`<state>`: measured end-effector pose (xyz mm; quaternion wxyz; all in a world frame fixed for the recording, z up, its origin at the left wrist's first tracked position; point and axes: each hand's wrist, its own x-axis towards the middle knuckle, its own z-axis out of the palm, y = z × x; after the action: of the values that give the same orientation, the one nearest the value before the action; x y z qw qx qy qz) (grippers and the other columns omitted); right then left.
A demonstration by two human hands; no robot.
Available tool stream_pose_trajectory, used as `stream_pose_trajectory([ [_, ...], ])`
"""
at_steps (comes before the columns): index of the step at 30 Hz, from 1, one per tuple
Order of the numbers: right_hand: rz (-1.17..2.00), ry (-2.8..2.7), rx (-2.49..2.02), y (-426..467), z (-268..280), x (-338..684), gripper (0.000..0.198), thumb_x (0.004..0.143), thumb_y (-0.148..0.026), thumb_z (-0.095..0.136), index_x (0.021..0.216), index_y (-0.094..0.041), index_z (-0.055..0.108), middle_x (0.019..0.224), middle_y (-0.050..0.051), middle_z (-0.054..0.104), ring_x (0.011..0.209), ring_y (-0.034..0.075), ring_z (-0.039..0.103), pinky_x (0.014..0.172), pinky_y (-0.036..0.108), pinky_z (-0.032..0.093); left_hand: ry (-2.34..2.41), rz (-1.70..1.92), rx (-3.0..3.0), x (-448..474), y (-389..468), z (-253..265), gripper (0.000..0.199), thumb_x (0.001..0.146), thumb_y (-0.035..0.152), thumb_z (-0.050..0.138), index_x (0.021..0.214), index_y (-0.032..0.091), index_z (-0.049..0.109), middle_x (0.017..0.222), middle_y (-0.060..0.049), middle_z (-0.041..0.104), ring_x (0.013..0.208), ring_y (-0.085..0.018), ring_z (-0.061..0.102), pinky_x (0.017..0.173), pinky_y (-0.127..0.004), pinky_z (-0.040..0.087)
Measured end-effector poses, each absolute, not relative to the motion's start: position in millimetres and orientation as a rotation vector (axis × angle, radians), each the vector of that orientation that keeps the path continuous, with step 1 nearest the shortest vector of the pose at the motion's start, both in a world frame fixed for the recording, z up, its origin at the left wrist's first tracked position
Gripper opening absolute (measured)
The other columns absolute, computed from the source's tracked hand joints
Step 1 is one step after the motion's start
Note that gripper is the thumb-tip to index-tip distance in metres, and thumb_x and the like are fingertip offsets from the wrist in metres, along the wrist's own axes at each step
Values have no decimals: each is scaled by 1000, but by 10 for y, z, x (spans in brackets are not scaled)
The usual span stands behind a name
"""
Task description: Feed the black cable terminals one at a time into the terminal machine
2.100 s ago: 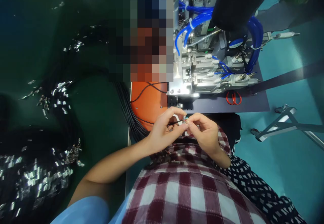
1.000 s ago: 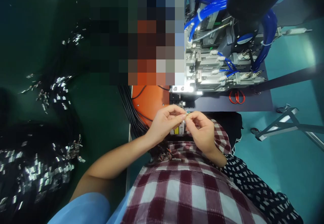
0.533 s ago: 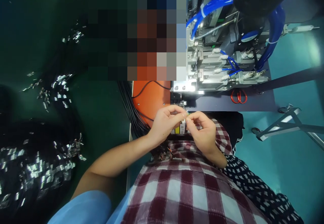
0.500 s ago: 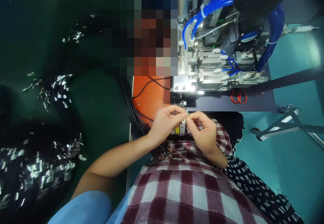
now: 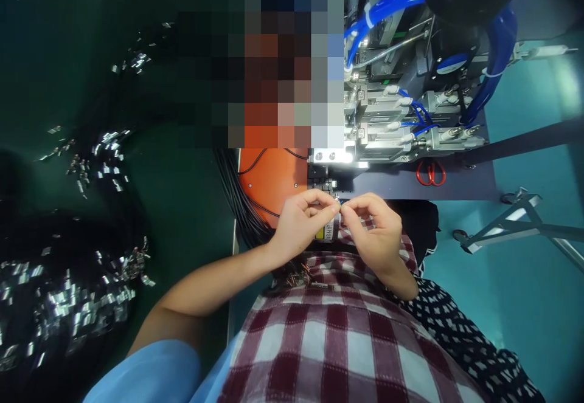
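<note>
My left hand (image 5: 301,223) is closed in a pinch, thumb against forefinger, in front of the machine's edge. Facing it, my right hand (image 5: 374,230) pinches too, its fingertips almost meeting the left ones. Whatever lies between the fingertips is too small and covered to name. Under the hands shows a white label with a yellow patch (image 5: 320,233). A bundle of black cables (image 5: 237,199) runs down beside my left hand. Below that hand, thin stripped wire ends (image 5: 298,276) lie against the checked apron (image 5: 319,330).
An orange plate (image 5: 274,187) lies beyond my left hand. A machine with metal cylinders (image 5: 387,126) and blue air tubes (image 5: 396,5) stands ahead. Red-handled scissors (image 5: 431,173) rest on its dark base. Heaps of black cables with shiny ends (image 5: 77,306) lie at left.
My right hand has shifted slightly right, and my left slightly right too. The thin yellowish strands seen at the fingertips before no longer show.
</note>
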<state>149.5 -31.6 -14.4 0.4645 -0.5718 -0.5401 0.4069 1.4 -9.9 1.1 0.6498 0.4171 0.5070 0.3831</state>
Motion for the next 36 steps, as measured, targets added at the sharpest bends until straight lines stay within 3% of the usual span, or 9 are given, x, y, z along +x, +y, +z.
stream_pose_trajectory([
  [5,1680,-839,-1254,-267,-162,1508,19,85,-31,64,71,-19,59,54,-4,51,48,10,43,49,25,35,1092,1000,1082,13,-101,-22,19,80,32,74,78,15,66,74,-1,62,61,-8,53,53,-19,43],
  [7,1780,-755,-1205,-256,-174,1515,21,85,-33,65,71,-19,58,51,-5,48,46,9,39,47,23,31,1034,964,1075,4,-85,-28,20,80,33,75,81,15,66,76,-1,63,63,-9,55,55,-19,45],
  [10,1761,-781,-1184,-261,-187,1523,21,85,-33,66,72,-18,59,52,-6,47,47,8,38,47,23,30,984,912,1049,-6,-75,-23,24,75,33,79,82,15,65,77,0,62,64,-9,57,56,-19,47],
  [15,1620,-952,-1235,-277,-140,1544,17,87,-29,65,74,-19,59,57,-6,49,49,8,43,49,23,34,1059,887,912,-19,-126,-52,22,83,34,72,82,16,61,68,4,51,45,-2,34,41,-17,25],
  [20,1528,-1115,-1298,-281,-109,1594,16,88,-26,62,74,-19,57,62,-4,52,52,9,47,50,23,38,1043,794,892,-58,-122,-38,22,85,34,69,80,16,58,54,9,35,45,-4,28,43,-17,22],
  [26,1517,-1244,-1330,-224,-217,1651,16,88,-28,62,76,-18,59,66,-3,55,53,9,50,50,24,39,1136,586,1326,-175,3,42,15,87,28,65,82,14,62,71,2,54,54,-5,39,49,-18,31],
  [29,1523,-1193,-1340,-108,-274,1673,17,86,-30,63,75,-18,58,62,-4,54,50,9,48,50,24,38,1201,595,1496,-258,87,10,10,86,22,64,94,16,61,72,4,53,56,-6,45,51,-18,36],
  [36,1523,-1185,-1365,188,-411,1665,17,84,-31,64,74,-18,59,57,-4,53,51,10,48,52,25,38,1172,784,2117,-370,283,-176,11,88,7,58,88,15,66,80,-1,58,77,-13,57,69,-25,48],
])
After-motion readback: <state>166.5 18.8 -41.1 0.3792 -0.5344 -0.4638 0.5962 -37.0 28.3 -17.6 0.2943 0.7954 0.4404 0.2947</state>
